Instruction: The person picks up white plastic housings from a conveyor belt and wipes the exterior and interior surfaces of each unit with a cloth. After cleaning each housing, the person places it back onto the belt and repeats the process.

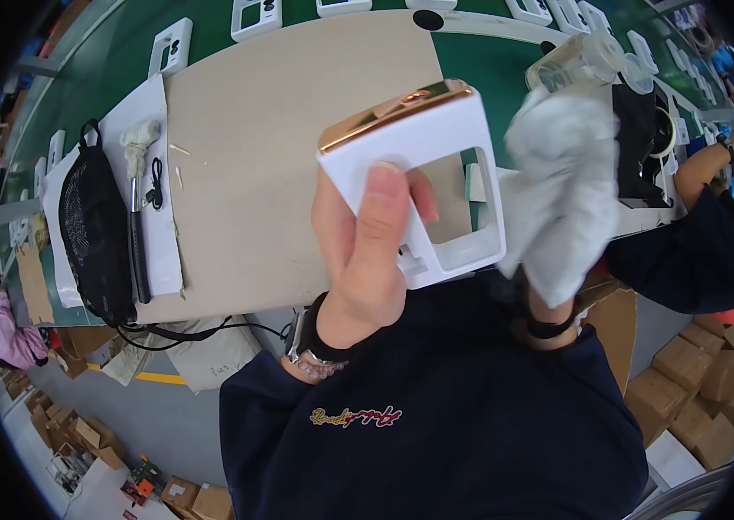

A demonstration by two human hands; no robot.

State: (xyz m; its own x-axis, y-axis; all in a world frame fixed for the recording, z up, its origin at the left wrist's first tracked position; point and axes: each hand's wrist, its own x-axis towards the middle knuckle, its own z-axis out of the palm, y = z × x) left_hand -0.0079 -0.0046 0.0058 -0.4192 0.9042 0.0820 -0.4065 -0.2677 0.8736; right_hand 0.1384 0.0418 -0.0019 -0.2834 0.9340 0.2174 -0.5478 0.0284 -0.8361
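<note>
My left hand (358,260) grips a white plastic housing (453,130) with a shiny copper-coloured end and a large rectangular opening. My thumb lies across its near face, and fingertips show through the opening. The housing is held up, tilted, above the front of the work table. Just to its right, my right hand (553,314) is wrapped in a white cloth (562,173), blurred by motion. The cloth covers the fingers, and only the wrist side shows. A small gap separates cloth and housing at the top; lower down they nearly meet.
A beige mat (254,173) covers the table. At left lie a black mesh pouch (94,230), a cloth-headed, black-handled tool (136,234) and a short black cable (155,184). A clear bottle (570,62) is at far right. Similar white housings (257,17) line the back. A co-worker's arm (703,178) reaches in at right.
</note>
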